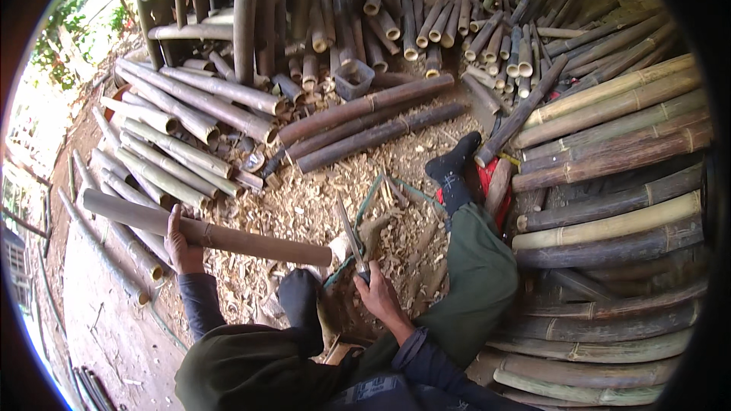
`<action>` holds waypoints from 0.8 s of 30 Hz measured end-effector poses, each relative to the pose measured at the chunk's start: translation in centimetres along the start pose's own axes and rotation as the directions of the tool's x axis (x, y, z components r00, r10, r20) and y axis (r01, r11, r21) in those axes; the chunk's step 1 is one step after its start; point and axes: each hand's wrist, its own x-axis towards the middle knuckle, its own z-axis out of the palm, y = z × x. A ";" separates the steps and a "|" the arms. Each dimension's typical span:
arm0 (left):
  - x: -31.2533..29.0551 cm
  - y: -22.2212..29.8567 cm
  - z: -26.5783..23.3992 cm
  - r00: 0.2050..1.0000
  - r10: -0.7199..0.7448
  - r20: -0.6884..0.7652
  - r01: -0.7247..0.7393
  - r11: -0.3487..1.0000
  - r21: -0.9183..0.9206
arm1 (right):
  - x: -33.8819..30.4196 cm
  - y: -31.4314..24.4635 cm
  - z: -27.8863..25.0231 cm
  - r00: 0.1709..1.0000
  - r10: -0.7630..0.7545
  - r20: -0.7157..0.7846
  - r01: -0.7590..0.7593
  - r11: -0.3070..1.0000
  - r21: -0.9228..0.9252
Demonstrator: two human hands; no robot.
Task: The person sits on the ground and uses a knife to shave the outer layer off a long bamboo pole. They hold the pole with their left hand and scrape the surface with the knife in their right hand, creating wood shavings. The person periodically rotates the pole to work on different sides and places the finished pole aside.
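Note:
My left hand [185,242] is wrapped round a thick brown bamboo pole [259,243], held raised and slanting across from the far left toward the middle. Its near end stops a little left of the knife [349,227]. The knife has a long narrow blade and a dark handle, which my right hand [381,298] grips with the blade pointing up and away. Blade and pole look apart. Pale wood shavings [320,209] cover the ground beneath both hands.
My dark-socked feet [454,171] and bent legs frame the work spot. Cut bamboo poles [156,171] lie at left, dark ones [381,133] ahead, and a large stack [609,213] rises at right. A small plastic container [353,80] stands among upright bamboo pieces behind.

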 end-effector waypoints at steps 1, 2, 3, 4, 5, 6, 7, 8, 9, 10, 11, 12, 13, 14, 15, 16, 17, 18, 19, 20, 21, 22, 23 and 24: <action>-1.3 -1.1 0.3 1.000 -0.002 -0.007 0.002 1.000 0.000 | -0.1 0.2 0.0 1.000 0.015 0.002 -0.015 1.000 -0.013; -1.8 -1.4 -0.7 0.999 0.036 -0.005 -0.036 0.998 0.049 | -0.2 0.1 0.4 1.000 0.018 0.017 -0.018 1.000 -0.021; -2.3 -1.8 -1.6 0.992 0.096 -0.076 -0.085 0.987 0.133 | -0.1 0.0 0.9 0.999 0.020 0.035 -0.019 0.999 -0.030; -2.0 -2.2 -2.1 0.993 0.107 -0.055 -0.100 0.988 0.114 | 0.2 -0.2 1.4 1.000 -0.008 0.002 0.008 0.998 -0.055; -2.1 -2.1 -3.1 0.992 0.115 -0.048 -0.110 0.988 0.107 | 0.2 -0.3 1.5 0.999 0.010 0.045 -0.005 0.996 -0.094; -2.3 -1.9 -3.4 0.988 0.139 -0.064 -0.126 0.977 0.174 | 0.1 -0.5 1.4 0.998 0.023 0.062 -0.016 0.994 -0.111; -2.4 -2.1 -3.1 0.984 0.160 -0.072 -0.139 0.961 0.238 | 0.0 -0.6 1.1 0.997 0.034 0.073 -0.024 0.992 -0.127; -2.7 -2.5 -1.9 0.965 0.213 -0.155 -0.173 0.956 0.238 | -0.3 -1.0 0.8 0.994 0.055 0.097 -0.039 0.986 -0.162; -2.6 -2.7 -1.0 0.938 0.263 -0.227 -0.211 0.950 0.230 | -0.2 -1.5 0.4 0.992 0.070 0.107 -0.047 0.979 -0.200; -2.1 -2.7 -1.4 0.938 0.263 -0.224 -0.215 0.952 0.217 | -0.1 -1.7 0.4 0.995 0.032 0.096 -0.010 0.977 -0.212; -2.0 -2.7 -2.0 0.940 0.262 -0.219 -0.218 0.954 0.203 | -0.2 -2.0 0.5 0.995 0.025 0.100 -0.002 0.976 -0.220; -2.7 -2.7 -1.3 0.949 0.244 -0.198 -0.204 0.958 0.203 | -0.1 -2.5 0.3 0.995 0.022 0.097 0.001 0.973 -0.230; -2.9 -2.1 -1.3 0.949 0.243 -0.201 -0.193 0.952 0.239 | 0.1 -3.6 0.1 0.994 0.006 0.105 0.019 0.971 -0.236; -2.5 -2.0 -2.2 0.951 0.257 -0.173 -0.217 0.951 0.219 | 0.3 -4.7 -0.3 0.988 -0.053 0.142 0.080 0.978 -0.191; -2.2 -2.0 -2.8 0.954 0.267 -0.139 -0.238 0.951 0.195 | 0.3 -6.0 -0.6 0.987 -0.110 0.119 0.128 0.980 -0.150; -2.7 -2.0 -2.3 0.953 0.281 -0.117 -0.251 0.943 0.219 | 0.3 -7.0 -0.9 0.983 -0.159 0.090 0.168 0.979 -0.112; -3.1 -2.0 -2.1 0.962 0.261 -0.079 -0.239 0.947 0.213 | 0.2 -7.6 -0.9 0.977 -0.205 0.058 0.209 0.975 -0.074; -3.5 -1.7 -1.7 0.970 0.242 -0.034 -0.230 0.952 0.201 | 0.1 -7.9 -1.1 0.971 -0.234 0.046 0.236 0.971 -0.043; -3.6 -1.6 -1.5 0.975 0.222 0.011 -0.220 0.957 0.190 | 0.1 -7.5 -0.6 0.966 -0.259 -0.002 0.259 0.965 -0.033; -3.1 -1.8 -2.2 0.974 0.227 0.011 -0.225 0.957 0.184 | 0.1 -6.3 0.7 0.958 -0.283 -0.051 0.282 0.959 -0.023; -3.5 -1.8 -1.8 0.975 0.221 0.019 -0.221 0.959 0.179 | 0.3 -4.8 1.6 0.946 -0.306 -0.106 0.306 0.952 -0.018; -4.1 -1.7 -0.8 0.977 0.208 0.034 -0.211 0.963 0.168 | 1.2 -3.1 2.0 0.989 -0.106 0.101 0.126 0.968 -0.217; -4.2 -1.5 -0.3 0.977 0.209 0.047 -0.213 0.965 0.155 | 1.5 -2.2 1.8 0.988 -0.066 0.140 0.105 0.951 -0.291; -4.1 -1.3 -0.7 0.972 0.221 0.077 -0.231 0.962 0.146 | 1.6 -1.6 1.8 0.983 -0.029 0.181 0.093 0.930 -0.356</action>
